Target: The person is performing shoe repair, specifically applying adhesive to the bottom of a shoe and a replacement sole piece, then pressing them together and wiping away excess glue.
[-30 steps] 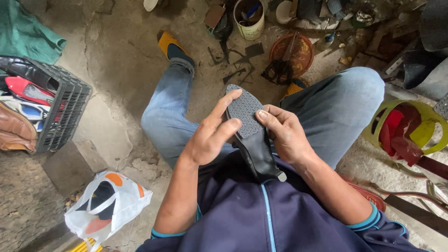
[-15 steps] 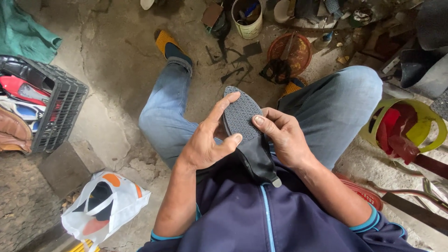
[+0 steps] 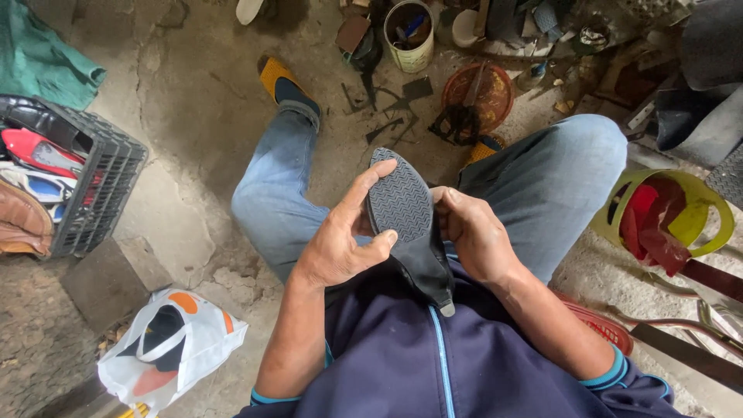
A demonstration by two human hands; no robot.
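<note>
You get soft, even daylight with faint shadows, no glare, sharp focus throughout, and slight wide-angle stretching toward the edges.

The shoe sole (image 3: 400, 203) is showing matt black rubber, ribbed in a zigzag tread; the heel (image 3: 429, 267) is looking smooth, faintly glossy (perhaps leather); at nine o'clock the crate (image 3: 104, 193) is showing black plastic grid; the floor (image 3: 193, 101) is looking rough, cracked concrete.
</note>
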